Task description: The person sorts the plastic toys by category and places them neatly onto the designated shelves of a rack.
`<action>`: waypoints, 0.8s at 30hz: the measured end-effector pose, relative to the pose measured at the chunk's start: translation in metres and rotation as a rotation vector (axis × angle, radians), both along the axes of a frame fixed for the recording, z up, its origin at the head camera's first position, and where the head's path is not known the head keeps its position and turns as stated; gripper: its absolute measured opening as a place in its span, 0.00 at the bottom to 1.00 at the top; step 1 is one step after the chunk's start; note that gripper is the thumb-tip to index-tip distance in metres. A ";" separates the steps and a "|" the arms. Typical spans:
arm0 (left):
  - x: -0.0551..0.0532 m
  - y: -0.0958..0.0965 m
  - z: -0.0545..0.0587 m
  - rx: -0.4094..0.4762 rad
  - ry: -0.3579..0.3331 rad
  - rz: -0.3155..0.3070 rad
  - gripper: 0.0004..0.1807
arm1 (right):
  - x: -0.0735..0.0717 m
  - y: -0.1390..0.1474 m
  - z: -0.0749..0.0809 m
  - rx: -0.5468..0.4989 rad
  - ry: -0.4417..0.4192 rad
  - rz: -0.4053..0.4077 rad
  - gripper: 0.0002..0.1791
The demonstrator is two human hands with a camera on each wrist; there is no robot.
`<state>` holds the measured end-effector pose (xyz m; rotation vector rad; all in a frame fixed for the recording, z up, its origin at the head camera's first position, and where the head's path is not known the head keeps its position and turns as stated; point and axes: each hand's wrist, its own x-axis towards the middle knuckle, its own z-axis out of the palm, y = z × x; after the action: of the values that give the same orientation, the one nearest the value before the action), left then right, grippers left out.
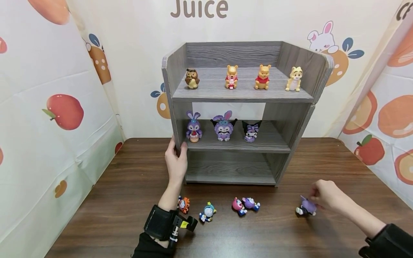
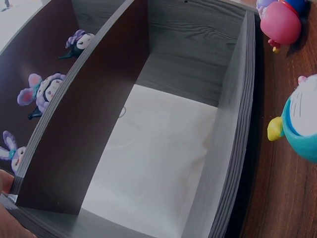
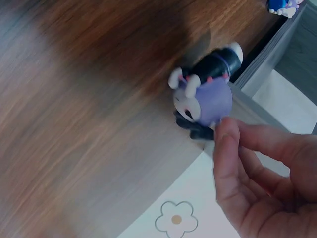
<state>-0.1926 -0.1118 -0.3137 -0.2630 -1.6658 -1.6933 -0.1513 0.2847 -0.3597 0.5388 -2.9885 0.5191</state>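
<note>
the step in hand looks like the handling of one small figure at the shelf's right. the right hand [image 1: 326,195] has its grip in a pinch, thumb and forefinger, on the dark ears of the purple-and-black figure [image 1: 308,207], which is low over the worktop [image 1: 96,215], to the right of the shelf [image 1: 233,53] and apart from it; whether it touches the wood i cannot tell. the left hand [image 1: 176,163] is clasped round the shelf's left side panel, probably to steady it.

my judgement is that the middle tier [image 1: 274,141], with room at its right end, would suit this figure; that move calls for a lift clear of the tier's edge, a turn to upright and a gentle release that leaves its neighbours standing.

counted: one shelf, three tiers, twelve figures. four stand on the top tier [image 1: 211,94]: one owl [image 1: 192,79], one pink-clad bear [image 1: 231,78], one red-shirted bear [image 1: 262,77] and one tan figure [image 1: 294,79]. three stand on the middle tier: one rabbit [image 1: 194,129], one big-eared figure [image 1: 224,127] and one black-hooded figure [image 1: 251,132]. four lie on the worktop, one orange figure [image 1: 184,205], one blue figure [image 1: 208,212], one pink figure [image 1: 238,206] and one purple figure [image 1: 250,204]; the twelfth is pinched.
</note>
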 end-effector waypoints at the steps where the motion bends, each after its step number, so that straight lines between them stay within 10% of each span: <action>1: 0.000 0.000 0.000 0.001 0.000 -0.001 0.22 | -0.001 -0.003 0.000 -0.009 0.013 -0.005 0.13; 24: -0.003 0.001 -0.002 0.006 0.011 0.001 0.22 | 0.010 -0.020 -0.010 -0.062 0.190 -0.019 0.13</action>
<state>-0.1955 -0.1113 -0.3155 -0.2676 -1.6521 -1.6931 -0.1418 0.2652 -0.3698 0.5228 -2.7858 0.5253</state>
